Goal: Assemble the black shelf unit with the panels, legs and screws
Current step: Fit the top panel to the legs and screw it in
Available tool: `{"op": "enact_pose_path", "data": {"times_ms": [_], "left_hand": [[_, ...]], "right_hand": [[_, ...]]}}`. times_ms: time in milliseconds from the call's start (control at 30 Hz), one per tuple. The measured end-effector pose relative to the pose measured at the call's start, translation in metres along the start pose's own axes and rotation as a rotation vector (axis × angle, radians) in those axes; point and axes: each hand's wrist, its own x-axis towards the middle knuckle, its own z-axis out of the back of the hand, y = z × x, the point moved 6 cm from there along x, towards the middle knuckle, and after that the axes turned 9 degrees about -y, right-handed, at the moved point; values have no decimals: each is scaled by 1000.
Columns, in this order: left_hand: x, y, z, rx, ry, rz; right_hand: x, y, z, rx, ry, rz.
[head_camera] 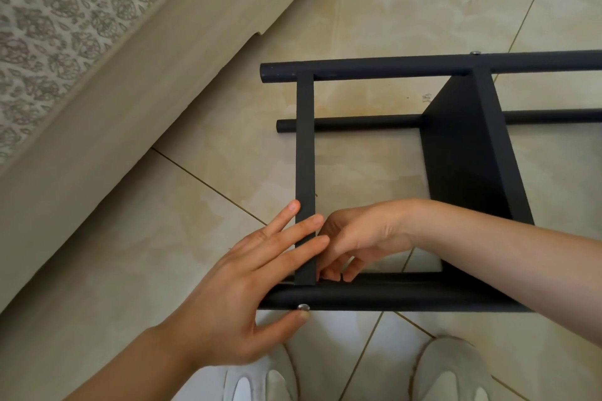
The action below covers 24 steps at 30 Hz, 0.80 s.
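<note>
Shelf unit: the black shelf unit (456,156) is lying on its side on the tiled floor (211,127), partly built, just in front of the person's shoes (452,371).
Step in hand: judging by the hands, the person is fixing the end panel (305,140) to the near leg (391,298); a silver screw (303,307) is sitting in that leg, in line with the panel's edge.
Left hand: the left hand (241,286) is lying open, its straight fingers pressing across the end panel and its thumb touching the screw head.
Right hand: the right hand (361,238) is reaching in from the inner side, its fingers curling down at the joint of panel and leg; something small and dark is showing at the fingertips, but I cannot tell whether they are pinching it.
Already joined: the middle panel (469,153) is standing between the legs, and the far leg (391,65) is carrying its own screw (476,52).
Next move: it is probably calling for the panel to be held square against the leg while the screw is driven fully home.
</note>
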Motion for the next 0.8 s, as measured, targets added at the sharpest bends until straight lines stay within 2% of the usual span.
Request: {"op": "enact_pose_path", "data": {"times_ms": [133,300,467,667,800], "left_hand": [[0,-1,0,11,4,-6],[0,0,0,7,1,-8],[1,0,0,6,0,-10],[0,0,0,14,2,-4],[1,0,0,11,7,-2]], "right_hand": [[2,3,-3,63,31,34],[5,3,0,-65,-21,4],[6,5,-1,57,15,36],[8,5,-1,-41,-31,11],[2,3,-1,31,7,9]]}}
